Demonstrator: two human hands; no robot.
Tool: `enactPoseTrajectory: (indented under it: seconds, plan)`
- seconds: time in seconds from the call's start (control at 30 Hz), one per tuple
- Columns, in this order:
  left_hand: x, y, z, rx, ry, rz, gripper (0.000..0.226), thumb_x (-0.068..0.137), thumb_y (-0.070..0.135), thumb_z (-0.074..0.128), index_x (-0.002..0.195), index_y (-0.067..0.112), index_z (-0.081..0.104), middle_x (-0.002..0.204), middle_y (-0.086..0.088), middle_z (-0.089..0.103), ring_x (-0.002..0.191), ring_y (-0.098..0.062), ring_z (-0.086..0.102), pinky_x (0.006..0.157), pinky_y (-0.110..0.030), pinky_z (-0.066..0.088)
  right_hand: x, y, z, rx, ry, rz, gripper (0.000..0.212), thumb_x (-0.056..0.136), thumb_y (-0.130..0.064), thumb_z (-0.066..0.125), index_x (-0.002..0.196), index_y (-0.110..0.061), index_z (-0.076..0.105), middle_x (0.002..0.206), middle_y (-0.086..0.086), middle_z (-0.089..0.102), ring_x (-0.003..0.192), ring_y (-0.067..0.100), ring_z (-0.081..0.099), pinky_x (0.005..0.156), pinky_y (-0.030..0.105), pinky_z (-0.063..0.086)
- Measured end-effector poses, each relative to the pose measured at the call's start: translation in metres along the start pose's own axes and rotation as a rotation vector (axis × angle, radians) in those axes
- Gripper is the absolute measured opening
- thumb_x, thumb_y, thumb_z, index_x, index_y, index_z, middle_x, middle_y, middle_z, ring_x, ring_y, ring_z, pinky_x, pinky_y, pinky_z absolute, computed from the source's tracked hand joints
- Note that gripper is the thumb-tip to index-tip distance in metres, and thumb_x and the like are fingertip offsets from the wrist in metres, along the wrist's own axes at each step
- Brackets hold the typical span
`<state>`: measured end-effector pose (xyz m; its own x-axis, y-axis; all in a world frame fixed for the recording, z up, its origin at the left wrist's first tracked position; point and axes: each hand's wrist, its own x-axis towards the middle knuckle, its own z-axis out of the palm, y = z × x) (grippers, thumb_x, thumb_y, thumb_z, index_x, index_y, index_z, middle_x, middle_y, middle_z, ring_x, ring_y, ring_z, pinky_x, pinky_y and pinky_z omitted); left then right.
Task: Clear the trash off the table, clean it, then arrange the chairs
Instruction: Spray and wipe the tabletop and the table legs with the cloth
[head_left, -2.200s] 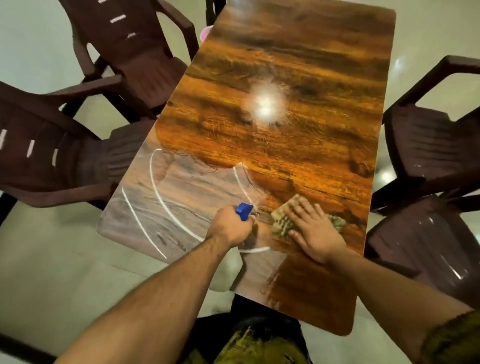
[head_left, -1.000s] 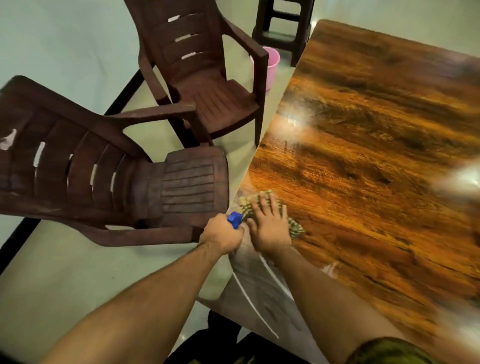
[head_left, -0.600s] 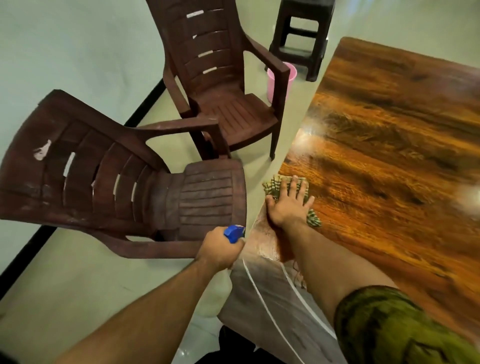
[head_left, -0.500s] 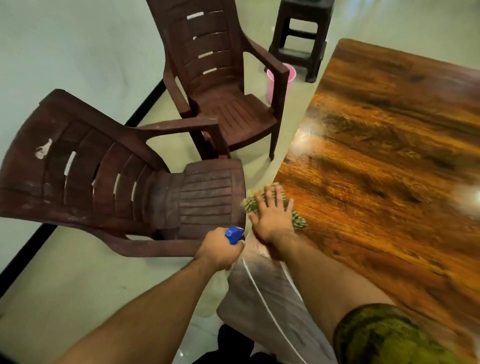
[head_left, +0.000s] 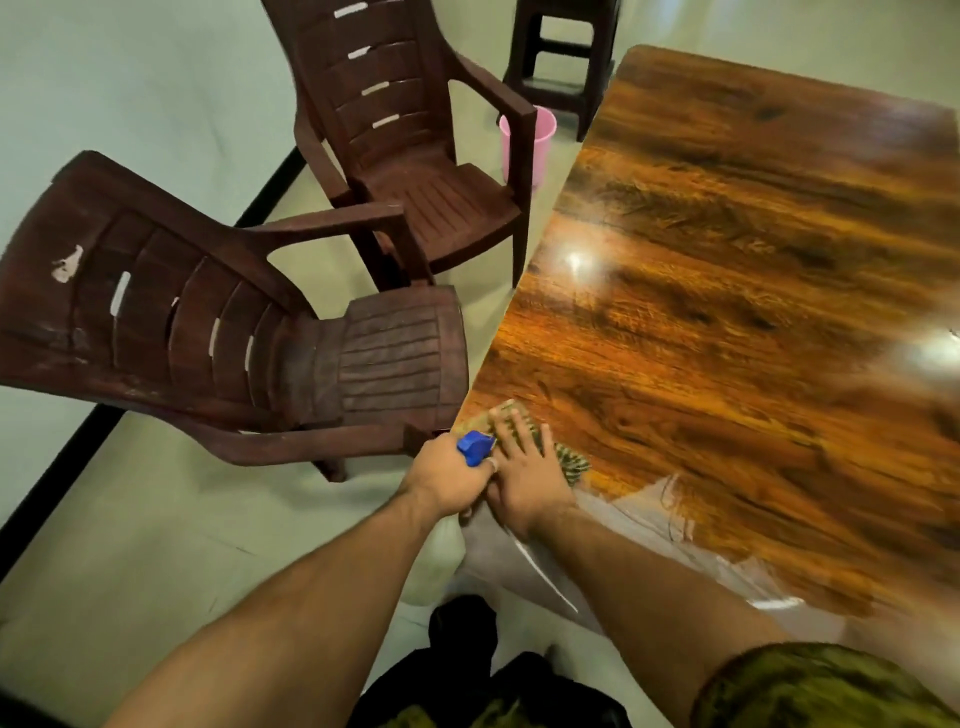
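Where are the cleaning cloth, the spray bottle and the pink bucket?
cleaning cloth (head_left: 570, 460): head view, on its exposed striped edge.
spray bottle (head_left: 475, 448): head view, on its blue nozzle.
pink bucket (head_left: 545, 143): head view, on its side wall.

A short green camouflage sleeve (head_left: 810, 686) is worn.

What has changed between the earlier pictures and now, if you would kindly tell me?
The right hand has slid the cloth leftward across the table to its left edge, ending right beside the left hand, which has shifted out past that edge. Unchanged: the right hand presses flat on the cloth and the left hand grips the spray bottle; nothing was let go.
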<state>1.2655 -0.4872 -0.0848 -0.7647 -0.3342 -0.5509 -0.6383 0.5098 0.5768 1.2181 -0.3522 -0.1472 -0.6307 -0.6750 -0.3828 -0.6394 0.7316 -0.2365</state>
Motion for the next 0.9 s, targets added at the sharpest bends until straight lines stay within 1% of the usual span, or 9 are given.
enactPoseTrajectory:
  seconds: [0.07,0.13,0.27,0.33,0.5,0.53,0.7,0.8,0.9]
  plan:
    - [-0.009,0.006,0.011,-0.044,0.02,0.024,0.024,0.085,0.027,0.071,0.068,0.021,0.055,0.075,-0.004,0.068,0.07,-0.027,0.066,0.068,-0.034,0.056,-0.031,0.025,0.005,-0.051,-0.026,-0.236,0.066,0.099,-0.054,0.026,0.157,-0.023,0.022,0.167,0.003,0.007,0.152,0.023,-0.013,0.12,0.058,-0.007]
    - [-0.02,0.012,0.028,-0.074,0.004,0.043,0.025,0.085,0.021,0.07,0.068,0.019,0.052,0.072,-0.007,0.065,0.066,-0.023,0.061,0.07,-0.036,0.054,-0.059,0.066,0.008,-0.068,0.011,-0.206,0.066,0.1,-0.059,0.024,0.158,-0.029,0.016,0.167,0.0,0.004,0.152,0.022,-0.011,0.12,0.06,-0.003]
    - [-0.034,0.014,0.061,-0.054,-0.09,0.009,0.032,0.083,0.039,0.069,0.074,0.011,0.056,0.07,-0.013,0.066,0.055,-0.02,0.061,0.054,-0.032,0.047,-0.094,0.116,0.008,0.138,0.144,0.594,0.07,0.1,-0.061,0.014,0.159,-0.027,-0.001,0.166,0.002,-0.012,0.15,0.025,-0.021,0.119,0.057,-0.01]
    - [-0.043,0.018,0.077,-0.047,-0.083,0.0,0.033,0.084,0.04,0.07,0.075,0.013,0.054,0.065,-0.004,0.061,0.056,-0.019,0.061,0.052,-0.026,0.042,-0.101,0.108,0.013,0.224,0.177,0.765,0.071,0.1,-0.059,0.015,0.159,-0.024,-0.003,0.165,0.006,-0.014,0.151,0.029,-0.018,0.12,0.059,-0.007]
    - [-0.075,0.039,0.125,-0.01,-0.138,0.046,0.033,0.083,0.037,0.071,0.073,0.014,0.051,0.065,-0.002,0.056,0.052,-0.016,0.055,0.052,-0.024,0.041,-0.168,0.128,0.032,0.08,0.066,0.161,0.063,0.102,-0.057,0.021,0.158,-0.036,-0.001,0.165,-0.004,-0.013,0.149,0.019,-0.023,0.121,0.053,-0.011]
    - [-0.083,0.045,0.136,-0.017,-0.167,0.05,0.032,0.084,0.036,0.071,0.075,0.013,0.051,0.064,-0.003,0.056,0.049,-0.016,0.059,0.051,-0.024,0.043,-0.187,0.15,0.036,0.09,0.077,0.22,0.063,0.102,-0.056,0.022,0.158,-0.036,0.0,0.165,-0.004,-0.012,0.149,0.019,-0.022,0.121,0.052,-0.01]
    - [-0.115,0.067,0.187,-0.027,-0.248,0.111,0.02,0.087,0.03,0.069,0.085,0.015,0.057,0.068,-0.004,0.062,0.045,-0.019,0.063,0.047,-0.029,0.051,-0.268,0.204,0.057,0.318,0.197,0.986,0.068,0.103,-0.051,0.024,0.16,-0.02,0.004,0.167,0.007,-0.003,0.152,0.03,-0.01,0.12,0.058,0.003]
    - [-0.135,0.08,0.217,0.014,-0.308,0.15,0.02,0.083,0.031,0.072,0.092,0.015,0.065,0.07,-0.003,0.066,0.047,-0.019,0.064,0.048,-0.03,0.054,-0.301,0.183,0.078,0.246,0.172,0.7,0.068,0.103,-0.052,0.024,0.16,-0.021,0.004,0.167,0.008,-0.001,0.153,0.03,-0.009,0.12,0.054,0.0]
    - [-0.157,0.094,0.241,0.093,-0.399,0.205,0.025,0.077,0.04,0.073,0.082,0.016,0.064,0.064,-0.004,0.066,0.047,-0.019,0.065,0.047,-0.029,0.053,-0.351,0.2,0.091,0.153,0.084,0.397,0.074,0.093,-0.062,0.007,0.159,-0.028,0.004,0.165,-0.003,-0.009,0.15,0.02,-0.02,0.122,0.054,-0.001]
